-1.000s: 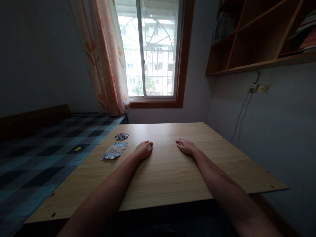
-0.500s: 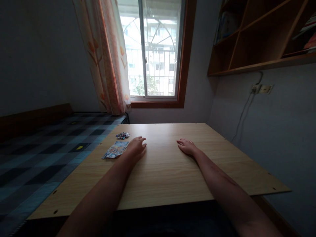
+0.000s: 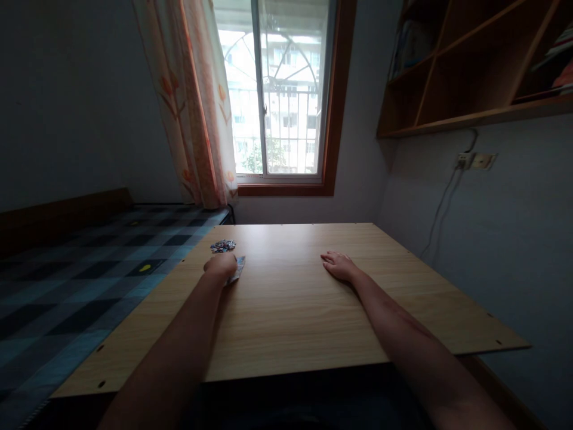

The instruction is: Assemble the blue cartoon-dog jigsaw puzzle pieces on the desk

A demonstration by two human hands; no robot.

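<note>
At the left of the wooden table board point(image 3: 286, 322), my left hand point(image 3: 219, 264) is closed on a printed picture sheet point(image 3: 235, 272). Only the sheet's right part shows, sticking out past the fingers; the hand covers the rest. Just beyond that hand lies a small heap of multicoloured jigsaw puzzle pieces point(image 3: 222, 246). My right hand point(image 3: 339, 265) rests palm down on the board with its fingers stretched out, holding nothing.
A bed with a checked cover point(image 3: 111, 275) runs along the board's left side. Behind the board are a window point(image 3: 286, 119) and a flowered curtain point(image 3: 192, 119). Wall shelves point(image 3: 465, 77) hang at the upper right, above a socket with a cable point(image 3: 465, 160).
My left hand has moved left onto the picture sheet and closed on it. The sheet has shifted right and is now mostly covered. My right hand has stayed in place.
</note>
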